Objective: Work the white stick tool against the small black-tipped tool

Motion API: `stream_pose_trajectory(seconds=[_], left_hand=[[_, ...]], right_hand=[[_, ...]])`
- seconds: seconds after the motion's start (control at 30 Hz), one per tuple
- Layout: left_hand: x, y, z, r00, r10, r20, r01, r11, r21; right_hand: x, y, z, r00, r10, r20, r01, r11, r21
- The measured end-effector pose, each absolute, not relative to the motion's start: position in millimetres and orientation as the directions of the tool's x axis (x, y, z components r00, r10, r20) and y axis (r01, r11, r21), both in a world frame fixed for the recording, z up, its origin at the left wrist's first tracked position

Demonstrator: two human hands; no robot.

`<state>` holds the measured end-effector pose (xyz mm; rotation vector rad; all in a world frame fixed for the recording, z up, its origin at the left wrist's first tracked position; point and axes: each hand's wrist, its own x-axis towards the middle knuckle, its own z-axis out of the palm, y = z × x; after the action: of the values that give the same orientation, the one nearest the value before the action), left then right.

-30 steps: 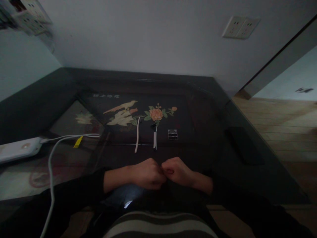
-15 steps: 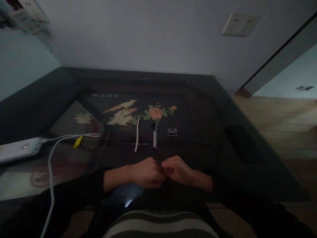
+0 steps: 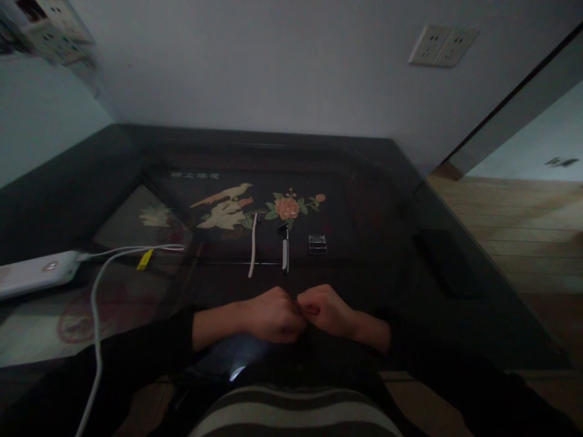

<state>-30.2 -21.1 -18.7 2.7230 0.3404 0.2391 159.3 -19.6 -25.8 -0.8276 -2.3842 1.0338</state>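
Note:
My left hand (image 3: 276,315) is curled into a fist near the table's front edge. Beside it, my right hand (image 3: 328,312) is also a fist, and the knuckles of the two meet; nothing shows in either. Just beyond them a razor (image 3: 285,252) with a white and dark handle lies on the dark table, its head pointing away from me. Left of the razor is a slim white toothbrush (image 3: 253,247), its head at the far end. To the right sits a small clear plastic case (image 3: 317,244) with dark strips inside.
A white power bank (image 3: 39,274) lies at the left, with a white cable (image 3: 96,315) bearing a yellow tag (image 3: 144,260). On the right is a flat dark slab (image 3: 449,264). The glossy table (image 3: 373,182) carries a bird-and-flower picture and meets a wall with sockets (image 3: 443,45).
Both fists stay together in the same place, and the things on the table have not moved. Only the view has shifted very slightly.

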Motion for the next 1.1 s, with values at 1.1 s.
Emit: stream_pose_trajectory(seconds=[1.1], left_hand=[[-36.1,13.2,19.8,0.446,0.892,0.066,0.759,-0.417,0.500]], right_hand=[[175.4,18.4,7.8,-0.372,0.876,0.308,0.482,0.466,-0.742]])
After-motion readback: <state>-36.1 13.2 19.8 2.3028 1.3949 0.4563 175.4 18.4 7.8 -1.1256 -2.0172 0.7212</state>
